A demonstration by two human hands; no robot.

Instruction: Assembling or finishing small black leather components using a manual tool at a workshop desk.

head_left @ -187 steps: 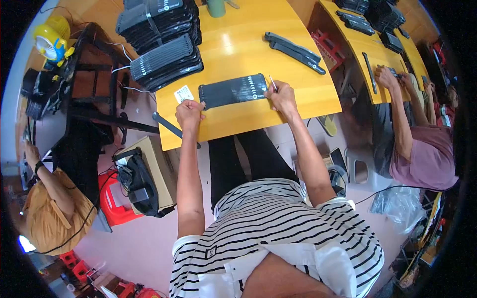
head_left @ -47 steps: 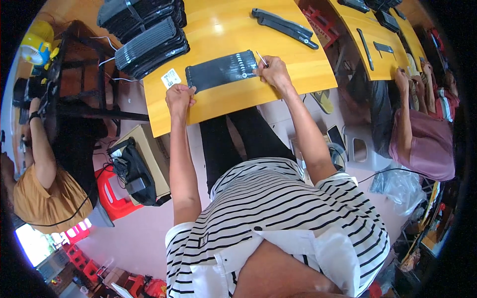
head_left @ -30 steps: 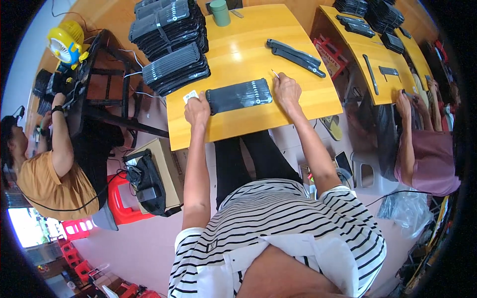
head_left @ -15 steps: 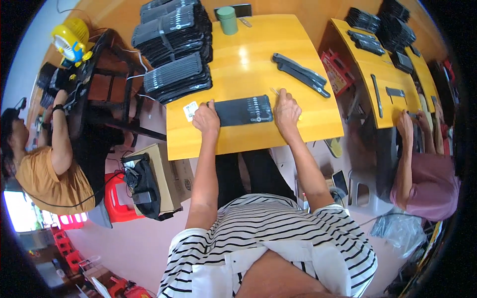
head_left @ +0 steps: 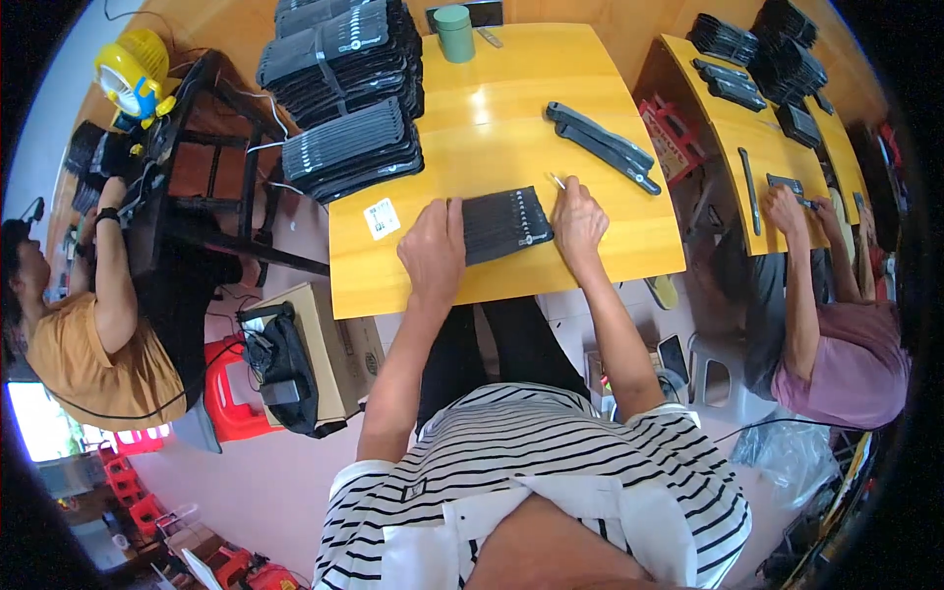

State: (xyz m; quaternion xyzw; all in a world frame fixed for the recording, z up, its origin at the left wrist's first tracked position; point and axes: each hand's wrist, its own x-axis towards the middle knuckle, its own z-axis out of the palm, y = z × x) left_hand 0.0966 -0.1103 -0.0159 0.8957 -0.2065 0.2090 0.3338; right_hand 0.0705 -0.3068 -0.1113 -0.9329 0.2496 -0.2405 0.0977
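Observation:
A flat set of black strips (head_left: 503, 224), with small white marks near its right end, lies at the near part of the yellow table (head_left: 501, 98). My left hand (head_left: 433, 248) is closed over its left end, hiding that part. Just beyond its right end, my right hand (head_left: 582, 222) is closed around a thin tool with a pale, slender tip (head_left: 558, 181); its handle is mostly hidden in the fingers. A white printed label (head_left: 381, 218) lies left of my left hand. Farther right rest loose black strips (head_left: 602, 147).
Tall stacks of black strips (head_left: 339, 79) rise at the table's far left, beside a green canister (head_left: 454, 34). A person in orange (head_left: 103, 359) works at the left, another in mauve (head_left: 841, 359) at the right table. An open cardboard box (head_left: 339, 344) stands on the floor.
My left hand has slid right and now covers more of the black strips, which have shifted slightly right and tilted. My right hand has moved a little right with the thin tool.

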